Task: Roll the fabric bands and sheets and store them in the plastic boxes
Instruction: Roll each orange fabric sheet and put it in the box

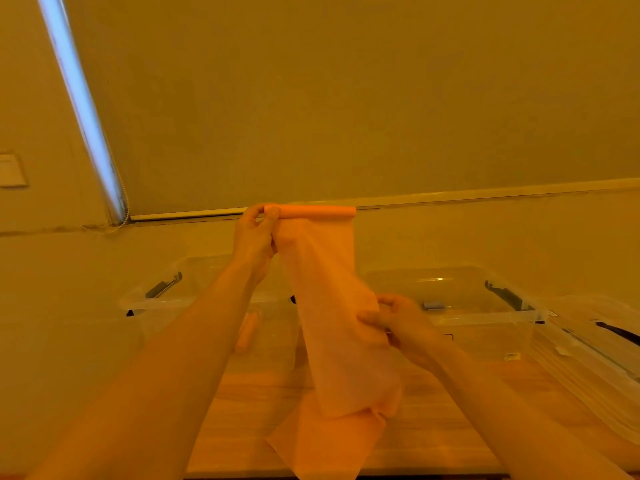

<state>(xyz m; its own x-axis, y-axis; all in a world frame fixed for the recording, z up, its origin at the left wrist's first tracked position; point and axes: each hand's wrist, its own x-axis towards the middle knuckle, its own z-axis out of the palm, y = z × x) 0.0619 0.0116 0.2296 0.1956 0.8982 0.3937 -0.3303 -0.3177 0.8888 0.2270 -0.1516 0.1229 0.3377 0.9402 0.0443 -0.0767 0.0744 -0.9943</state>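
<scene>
Your left hand (254, 237) pinches the roll (317, 212), its axis left-right, up high; your right hand (398, 323) grips the band (332, 306) hanging below, nearer you.

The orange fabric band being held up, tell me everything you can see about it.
The orange fabric band is a long, thin, slightly translucent strip. Its top end is wound into a tight roll, held level in the air by the left hand, which pinches the roll's left end. The unrolled length hangs down, and the right hand pinches its right edge partway along. The bottom end lies crumpled on the wooden table, before the plastic boxes.
</scene>
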